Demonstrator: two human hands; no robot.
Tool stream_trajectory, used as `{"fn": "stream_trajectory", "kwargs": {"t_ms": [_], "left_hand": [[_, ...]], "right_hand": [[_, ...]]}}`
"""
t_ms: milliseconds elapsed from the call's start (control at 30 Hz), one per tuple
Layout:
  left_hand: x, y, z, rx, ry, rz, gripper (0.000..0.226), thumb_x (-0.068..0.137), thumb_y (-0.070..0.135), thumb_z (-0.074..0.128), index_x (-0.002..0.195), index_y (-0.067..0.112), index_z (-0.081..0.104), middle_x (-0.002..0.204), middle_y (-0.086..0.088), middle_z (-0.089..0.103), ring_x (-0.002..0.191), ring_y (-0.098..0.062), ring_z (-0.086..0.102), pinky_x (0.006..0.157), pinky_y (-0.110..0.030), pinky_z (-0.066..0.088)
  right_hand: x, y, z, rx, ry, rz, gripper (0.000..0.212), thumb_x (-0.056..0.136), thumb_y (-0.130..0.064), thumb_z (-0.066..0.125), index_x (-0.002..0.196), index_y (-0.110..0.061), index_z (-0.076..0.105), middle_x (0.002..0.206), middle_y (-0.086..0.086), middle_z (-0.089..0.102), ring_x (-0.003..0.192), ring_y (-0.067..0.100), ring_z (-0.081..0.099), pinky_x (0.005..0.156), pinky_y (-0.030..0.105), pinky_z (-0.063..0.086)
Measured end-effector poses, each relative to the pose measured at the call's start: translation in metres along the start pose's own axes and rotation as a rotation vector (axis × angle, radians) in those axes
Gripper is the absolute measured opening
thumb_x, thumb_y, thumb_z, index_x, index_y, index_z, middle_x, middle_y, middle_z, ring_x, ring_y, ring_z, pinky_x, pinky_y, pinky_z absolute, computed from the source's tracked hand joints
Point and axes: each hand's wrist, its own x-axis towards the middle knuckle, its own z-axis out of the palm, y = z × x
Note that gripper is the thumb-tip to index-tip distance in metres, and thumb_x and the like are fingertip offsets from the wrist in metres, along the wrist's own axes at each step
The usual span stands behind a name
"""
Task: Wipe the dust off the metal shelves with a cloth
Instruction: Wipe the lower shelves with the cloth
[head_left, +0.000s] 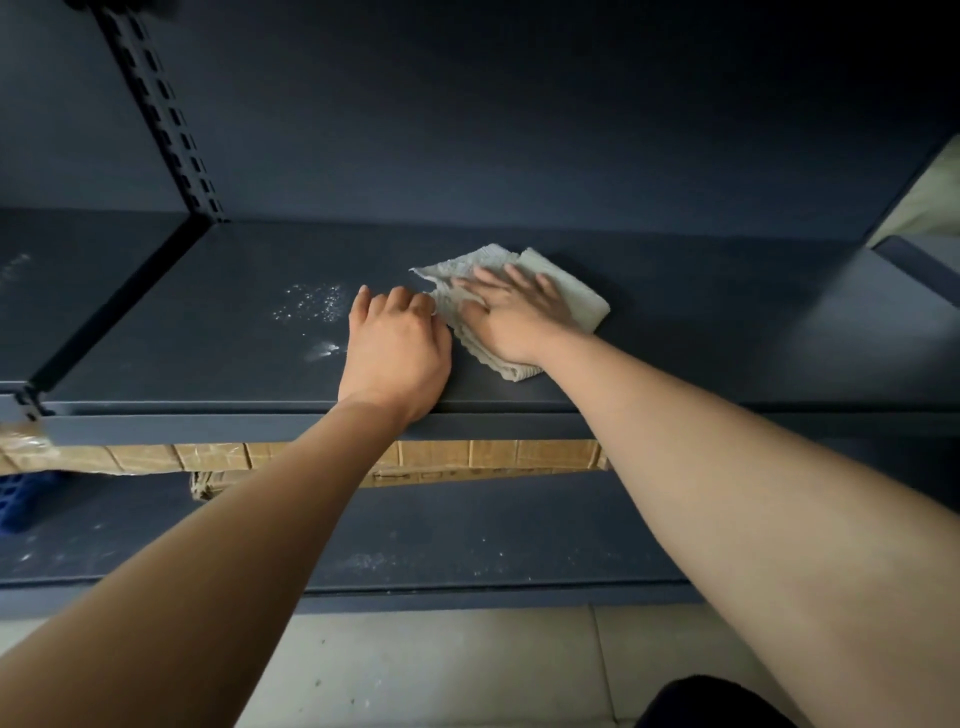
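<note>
On the matte metal shelf (208, 332), the right hand (514, 312) lies spread on a ribbed pale cloth (582, 301); the left hand (395, 353) curls at its edge, grip unclear.

Cardboard boxes (493, 454); blue plastic item (21, 499) left; pale floor (441, 665).
</note>
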Motion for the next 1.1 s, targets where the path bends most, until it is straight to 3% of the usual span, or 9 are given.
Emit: {"fn": "stream_trajectory", "kwargs": {"t_ms": [133, 200, 500, 600, 833, 1100], "left_hand": [[-0.002, 0.000, -0.002, -0.005, 0.001, -0.030, 0.043, 0.088, 0.027, 0.028, 0.102, 0.004, 0.061, 0.107, -0.018, 0.061, 0.107, -0.037, 0.052, 0.113, -0.045, 0.018], [-0.003, -0.001, -0.003, -0.022, 0.007, -0.035, 0.037, 0.091, 0.023, 0.032, 0.099, 0.003, 0.061, 0.106, -0.019, 0.062, 0.105, -0.037, 0.052, 0.112, -0.045, 0.019], [-0.014, -0.001, -0.012, -0.073, 0.075, 0.009, 0.029, 0.093, 0.014, 0.036, 0.096, 0.000, 0.061, 0.098, -0.019, 0.064, 0.099, -0.038, 0.054, 0.112, -0.043, 0.019], [-0.024, -0.016, -0.017, -0.071, 0.104, 0.033, 0.030, 0.093, 0.016, 0.035, 0.098, 0.001, 0.061, 0.099, -0.018, 0.063, 0.100, -0.037, 0.054, 0.112, -0.043, 0.020], [-0.027, -0.070, -0.038, -0.047, 0.163, -0.006, 0.032, 0.092, 0.017, 0.035, 0.107, 0.002, 0.060, 0.108, -0.018, 0.063, 0.107, -0.036, 0.053, 0.112, -0.044, 0.017], [-0.032, -0.114, -0.039, -0.012, 0.089, -0.249, 0.030, 0.095, 0.019, 0.036, 0.098, -0.003, 0.057, 0.105, -0.025, 0.058, 0.102, -0.043, 0.049, 0.107, -0.048, 0.025]], "right_hand": [[-0.020, 0.008, -0.001, 0.005, 0.004, -0.007, 0.051, 0.099, -0.050, 0.012, 0.149, -0.043, 0.014, 0.160, -0.014, 0.003, 0.148, 0.015, -0.003, 0.118, 0.042, -0.004], [-0.033, 0.019, -0.004, -0.009, -0.002, 0.026, 0.052, 0.099, -0.049, 0.012, 0.150, -0.041, 0.012, 0.160, -0.015, 0.002, 0.148, 0.015, -0.003, 0.119, 0.043, -0.003], [-0.077, 0.070, -0.013, -0.062, -0.004, 0.319, 0.055, 0.098, -0.050, 0.009, 0.151, -0.038, 0.006, 0.161, -0.009, -0.003, 0.148, 0.020, -0.005, 0.119, 0.044, -0.002], [-0.072, 0.046, -0.010, -0.065, -0.008, 0.314, 0.055, 0.098, -0.048, 0.011, 0.151, -0.037, 0.004, 0.161, -0.008, -0.005, 0.148, 0.022, -0.007, 0.118, 0.046, -0.003], [-0.042, -0.057, 0.006, -0.049, 0.000, 0.109, 0.055, 0.099, -0.049, 0.011, 0.151, -0.035, 0.003, 0.161, -0.006, -0.007, 0.147, 0.025, -0.010, 0.118, 0.049, -0.005], [-0.021, -0.121, 0.019, -0.041, 0.017, 0.067, 0.056, 0.098, -0.049, 0.011, 0.152, -0.034, 0.008, 0.161, -0.002, -0.003, 0.147, 0.028, -0.007, 0.117, 0.051, -0.005]]}}
